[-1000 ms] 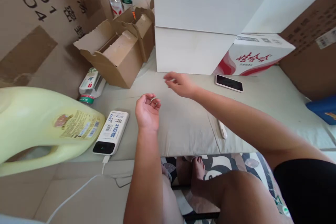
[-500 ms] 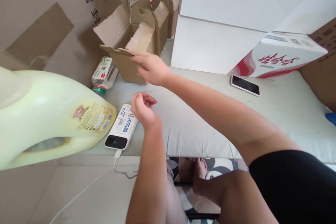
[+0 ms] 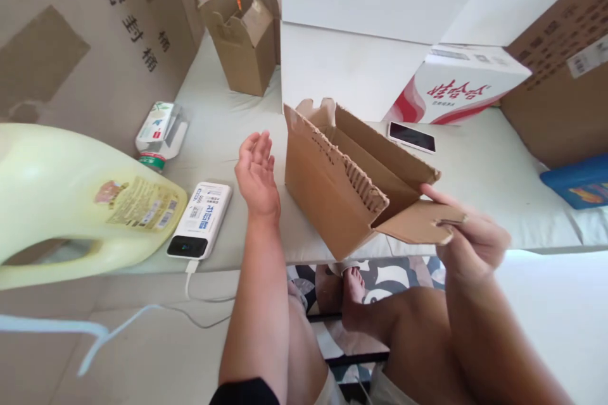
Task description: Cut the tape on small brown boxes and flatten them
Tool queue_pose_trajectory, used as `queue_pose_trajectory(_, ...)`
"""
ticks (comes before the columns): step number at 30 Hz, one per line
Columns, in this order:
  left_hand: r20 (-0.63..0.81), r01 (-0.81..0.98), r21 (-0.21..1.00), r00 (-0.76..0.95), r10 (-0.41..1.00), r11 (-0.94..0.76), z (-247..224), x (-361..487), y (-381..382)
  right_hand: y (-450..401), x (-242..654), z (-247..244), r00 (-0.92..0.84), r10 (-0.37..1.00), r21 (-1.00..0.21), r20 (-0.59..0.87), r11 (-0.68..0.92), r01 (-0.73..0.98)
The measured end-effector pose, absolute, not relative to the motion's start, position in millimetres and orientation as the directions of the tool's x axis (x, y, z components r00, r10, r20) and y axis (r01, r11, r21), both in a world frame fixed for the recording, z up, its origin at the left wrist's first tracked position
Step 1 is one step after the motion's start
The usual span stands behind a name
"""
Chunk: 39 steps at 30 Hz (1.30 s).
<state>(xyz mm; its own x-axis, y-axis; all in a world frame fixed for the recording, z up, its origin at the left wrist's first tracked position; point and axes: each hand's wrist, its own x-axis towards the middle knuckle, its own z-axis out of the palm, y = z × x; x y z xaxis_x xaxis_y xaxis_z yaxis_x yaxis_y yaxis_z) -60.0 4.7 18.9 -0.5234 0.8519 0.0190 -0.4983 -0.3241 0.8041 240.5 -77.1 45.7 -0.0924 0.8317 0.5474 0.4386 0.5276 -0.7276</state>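
An open brown cardboard box (image 3: 327, 186) is tilted near the front edge of the pale padded surface (image 3: 190, 92). My right hand (image 3: 475, 237) grips a flap at its right end, with thumb and fingers closed on the cardboard. To the left of the box, my left hand (image 3: 258, 171) is raised with its palm showing and fingers extended, holding nothing. It is apart from the box. A white power bank (image 3: 204, 212) with a cable plugged in lies left of my left forearm.
At the far left lies a large pale yellow jug (image 3: 71, 202), with a clear plastic bottle (image 3: 159, 133) behind it. Further back stands another cardboard box (image 3: 251, 54). A phone (image 3: 411, 137) rests before a white-and-red carton (image 3: 456, 92). A blue packet (image 3: 579, 182) is at the right.
The front cardboard box has come away from the row at the back, moving right and toward me in my right hand. My left hand has opened its fingers. The view has shifted right.
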Motion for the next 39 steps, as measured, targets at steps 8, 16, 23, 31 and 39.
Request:
queue_pose_trajectory(8,0.182,-0.385,0.839,-0.467,0.865,-0.384,19,-35,7,-77,241,11,-0.068,0.735,-0.662,0.675,0.643,0.384)
queue_pose_trajectory(16,0.347,-0.120,0.890,-0.447,0.824,-0.440,19,-31,9,-74,248,5,-0.015,0.780,-0.761,0.626,0.615,0.205)
queue_pose_trajectory(23,0.391,-0.144,0.863,-0.414,0.822,-0.483,23,-27,8,-75,253,0,-0.073,0.838,-0.762,0.540,0.524,0.381)
queue_pose_trajectory(31,0.426,-0.046,0.881,-0.356,0.832,-0.471,20,-28,1,-73,234,11,0.000,0.840,-0.688,0.542,0.444,0.575)
queue_pose_trajectory(39,0.376,0.014,0.916,-0.374,0.848,-0.400,22,-33,1,-73,233,8,-0.034,0.907,-0.839,0.420,0.403,0.365)
